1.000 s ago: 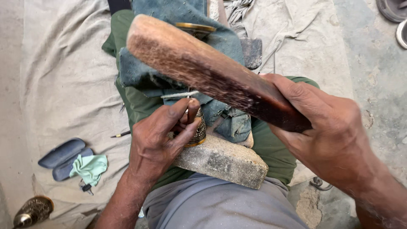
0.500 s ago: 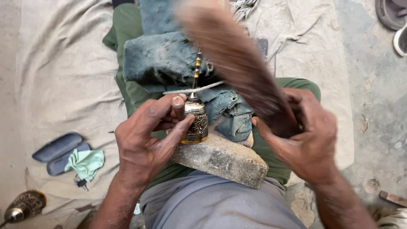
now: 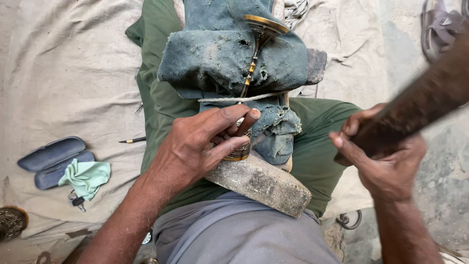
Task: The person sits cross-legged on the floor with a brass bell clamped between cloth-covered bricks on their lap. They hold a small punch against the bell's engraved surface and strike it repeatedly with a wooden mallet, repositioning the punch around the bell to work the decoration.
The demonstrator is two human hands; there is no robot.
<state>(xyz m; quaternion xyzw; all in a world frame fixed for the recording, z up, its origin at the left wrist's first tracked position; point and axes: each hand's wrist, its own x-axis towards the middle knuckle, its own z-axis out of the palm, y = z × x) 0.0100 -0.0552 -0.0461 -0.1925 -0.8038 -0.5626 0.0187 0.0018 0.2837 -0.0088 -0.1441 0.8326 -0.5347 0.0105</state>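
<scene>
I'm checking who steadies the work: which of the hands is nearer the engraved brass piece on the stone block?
Left. The left hand grips the engraved brass piece; the right hand is off to its right, holding the wooden mallet.

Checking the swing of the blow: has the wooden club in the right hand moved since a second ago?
Yes. The wooden club has swung from above the stone block out to the right, clear of it, in the right hand.
</scene>
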